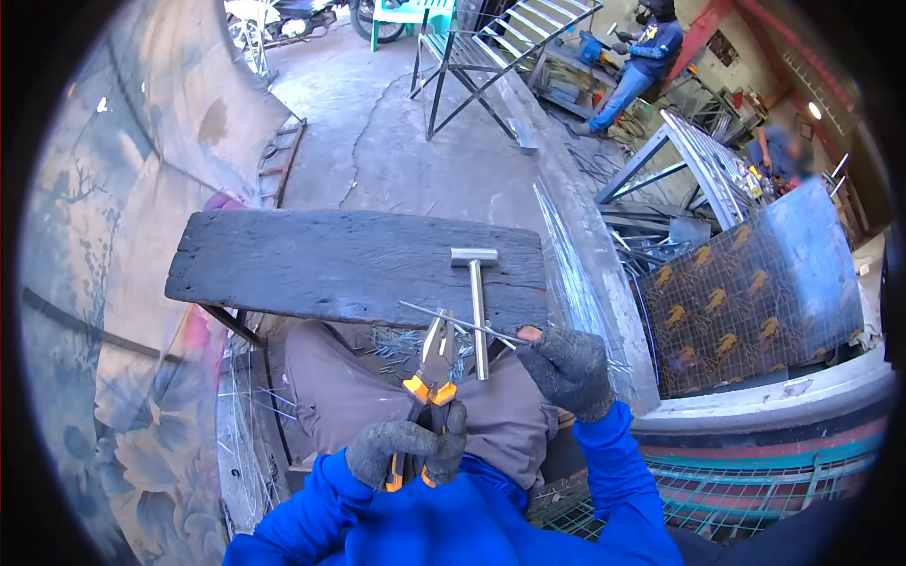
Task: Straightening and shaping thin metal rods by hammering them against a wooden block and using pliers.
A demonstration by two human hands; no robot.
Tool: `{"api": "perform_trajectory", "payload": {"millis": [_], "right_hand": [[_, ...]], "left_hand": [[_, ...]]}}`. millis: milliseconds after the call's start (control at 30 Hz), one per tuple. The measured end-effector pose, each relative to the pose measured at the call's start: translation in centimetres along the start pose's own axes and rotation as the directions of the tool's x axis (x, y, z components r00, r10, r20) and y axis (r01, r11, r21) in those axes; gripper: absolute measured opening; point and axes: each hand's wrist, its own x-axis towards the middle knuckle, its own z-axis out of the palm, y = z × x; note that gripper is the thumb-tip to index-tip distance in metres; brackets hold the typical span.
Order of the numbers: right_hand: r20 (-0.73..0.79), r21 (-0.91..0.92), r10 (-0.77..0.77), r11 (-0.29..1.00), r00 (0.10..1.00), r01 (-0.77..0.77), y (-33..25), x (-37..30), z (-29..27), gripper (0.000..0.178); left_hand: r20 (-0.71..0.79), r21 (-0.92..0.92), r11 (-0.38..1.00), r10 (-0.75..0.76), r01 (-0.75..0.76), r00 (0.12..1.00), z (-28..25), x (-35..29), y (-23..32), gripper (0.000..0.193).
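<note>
Smooth metal pliers, rough wooden bench

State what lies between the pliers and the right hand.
In the head view, the hammer's handle lies between the pliers and the right hand, with the thin metal rod crossing it.

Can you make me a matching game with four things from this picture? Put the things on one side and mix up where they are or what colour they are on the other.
Things:
1. pliers
2. thin rod
3. hammer
4. chair

Places and colours:
A. lying on the dark bench, handle sticking out past the edge
B. green
C. in the right hand
D. in the left hand

Right pairs: 1-D, 2-C, 3-A, 4-B
</note>
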Motion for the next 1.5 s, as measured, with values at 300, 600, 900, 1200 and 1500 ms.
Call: {"api": "perform_trajectory", "payload": {"millis": [300, 600, 900, 1200, 1500], "right_hand": [[-0.032, 0.046, 0.080, 0.996, 0.996, -0.078, -0.5, 0.4, 0.5, 0.010], [-0.023, 0.044, 0.070, 0.997, 0.997, -0.069, -0.4, 0.1, 0.5, 0.014], [-0.024, 0.067, 0.152, 0.986, 0.988, -0.150, -0.1, 0.3, 0.5, 0.018], [-0.016, 0.092, 0.251, 0.964, 0.968, -0.249, -0.3, 0.0, 0.8, 0.018], [-0.014, 0.132, 0.315, 0.941, 0.949, -0.310, 0.0, -0.4, 0.6, 0.016]], "left_hand": [[-0.060, -0.010, 1.000, -0.017, 0.017, 0.998, -0.2, 0.0, 0.1, 0.040], [-0.089, 0.000, 1.000, -0.004, 0.004, 0.996, -0.6, -0.1, -0.1, 0.041], [0.052, -0.028, 1.000, 0.000, 0.002, 0.999, -1.1, 0.6, 0.0, 0.032], [-0.111, 0.006, 0.999, -0.042, 0.043, 0.993, 1.2, 0.8, 0.8, 0.057], [0.050, 0.609, 0.772, 0.191, -0.182, 0.980, -3.5, -0.5, -0.4, 0.021]]}}
